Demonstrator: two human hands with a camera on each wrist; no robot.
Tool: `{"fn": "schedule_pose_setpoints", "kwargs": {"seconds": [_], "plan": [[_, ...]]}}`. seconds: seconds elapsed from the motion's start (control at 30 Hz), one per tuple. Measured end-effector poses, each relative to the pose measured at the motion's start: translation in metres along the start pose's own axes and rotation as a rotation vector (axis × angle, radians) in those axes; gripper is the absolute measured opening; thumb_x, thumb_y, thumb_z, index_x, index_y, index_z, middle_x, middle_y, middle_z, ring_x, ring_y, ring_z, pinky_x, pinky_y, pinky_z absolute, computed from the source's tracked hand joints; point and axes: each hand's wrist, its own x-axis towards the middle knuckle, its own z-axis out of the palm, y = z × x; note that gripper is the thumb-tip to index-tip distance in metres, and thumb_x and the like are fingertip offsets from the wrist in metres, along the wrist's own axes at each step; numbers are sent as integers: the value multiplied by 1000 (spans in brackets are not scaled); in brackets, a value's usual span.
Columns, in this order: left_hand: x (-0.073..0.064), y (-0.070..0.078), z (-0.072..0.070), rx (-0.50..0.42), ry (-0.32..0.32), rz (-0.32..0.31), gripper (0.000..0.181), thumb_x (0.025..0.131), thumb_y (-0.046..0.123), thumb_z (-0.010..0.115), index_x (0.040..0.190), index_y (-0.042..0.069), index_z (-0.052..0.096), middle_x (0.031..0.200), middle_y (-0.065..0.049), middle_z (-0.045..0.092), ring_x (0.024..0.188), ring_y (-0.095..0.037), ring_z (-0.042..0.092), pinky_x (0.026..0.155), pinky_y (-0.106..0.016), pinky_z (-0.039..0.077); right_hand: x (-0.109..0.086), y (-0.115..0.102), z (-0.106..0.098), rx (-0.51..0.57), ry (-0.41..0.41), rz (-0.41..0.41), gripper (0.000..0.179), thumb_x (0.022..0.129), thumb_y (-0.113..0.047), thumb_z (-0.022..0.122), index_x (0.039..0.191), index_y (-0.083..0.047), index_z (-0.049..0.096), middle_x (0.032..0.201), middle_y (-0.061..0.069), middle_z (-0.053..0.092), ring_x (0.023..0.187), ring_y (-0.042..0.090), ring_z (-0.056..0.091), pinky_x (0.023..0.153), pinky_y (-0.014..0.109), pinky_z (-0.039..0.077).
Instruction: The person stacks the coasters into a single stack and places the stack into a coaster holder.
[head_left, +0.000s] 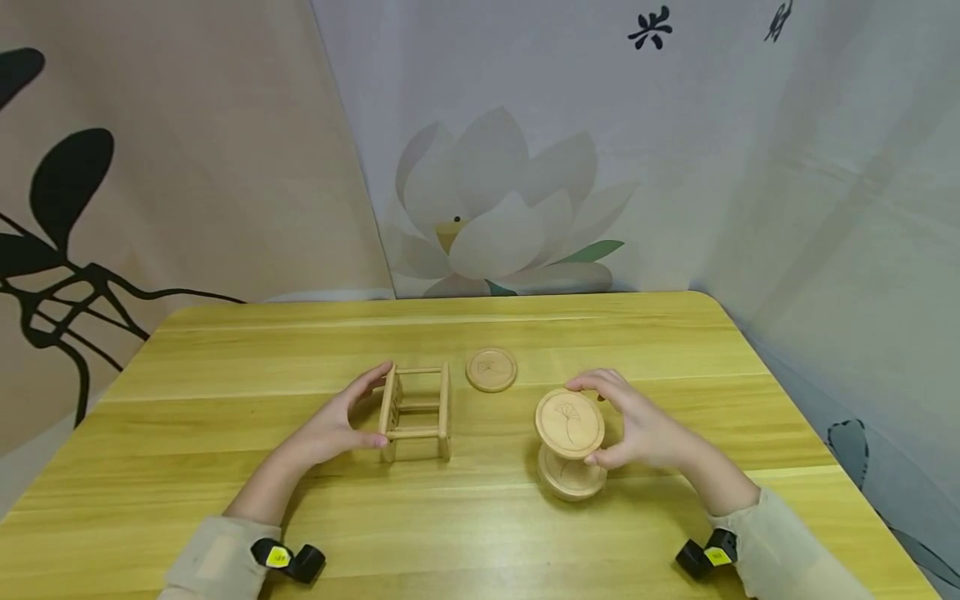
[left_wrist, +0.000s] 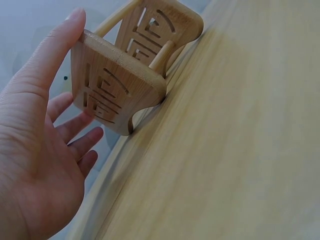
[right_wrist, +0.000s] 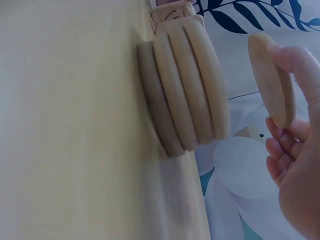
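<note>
A small wooden coaster rack [head_left: 445, 412] stands left of centre, two panels with cut-out patterns joined by thin rods. My left hand [head_left: 337, 425] holds its left panel between thumb and forefinger, and the other fingers hang beside it in the left wrist view. With thumb and fingers my right hand [head_left: 647, 429] pinches the edge of a round wooden coaster [head_left: 570, 423], engraved with a leaf. That coaster is held in the air over a stack of several coasters [right_wrist: 187, 90], apart from it. In the head view it partly hides the stack.
Another engraved coaster [head_left: 491, 370] lies flat on the wooden table [head_left: 480, 542], behind and between the rack and the stack. Printed curtains [head_left: 495, 192] hang behind the table. Each wrist wears a black strap with a small camera [head_left: 307, 564].
</note>
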Motion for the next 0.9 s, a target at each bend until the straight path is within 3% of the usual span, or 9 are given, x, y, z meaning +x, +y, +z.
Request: {"fn": "schedule_pose_setpoints", "kwargs": {"seconds": [0.23, 0.57, 0.77, 0.9], "plan": [[0, -1, 0, 5, 6, 3, 101, 74, 16, 82, 154, 19, 20, 153, -16, 25, 137, -47, 16, 104, -70, 9, -12, 0, 8, -23, -6, -3, 84, 62, -26, 87, 135, -10, 47, 134, 8, 46, 123, 21, 39, 95, 48, 41], [1, -1, -1, 1, 2, 7, 101, 74, 19, 83, 154, 24, 21, 153, -15, 25, 138, -45, 16, 105, -69, 9, -24, 4, 12, -18, -25, 38, 85, 63, -31, 87, 135, -9, 48, 134, 13, 45, 124, 21, 39, 96, 52, 40], [0, 0, 0, 9, 4, -3, 102, 74, 18, 83, 154, 17, 20, 153, -16, 25, 138, -47, 16, 104, -71, 10, -28, 5, 16, -2, -36, 58, 83, 63, -27, 88, 134, -8, 49, 135, 7, 45, 124, 21, 38, 98, 50, 39], [0, 1, 0, 14, 6, -16, 101, 74, 17, 83, 154, 21, 20, 153, -16, 25, 137, -48, 16, 103, -72, 9, -30, 3, 19, 6, -40, 66, 83, 61, -23, 88, 133, -9, 50, 134, 2, 45, 123, 19, 38, 99, 49, 37]]}}
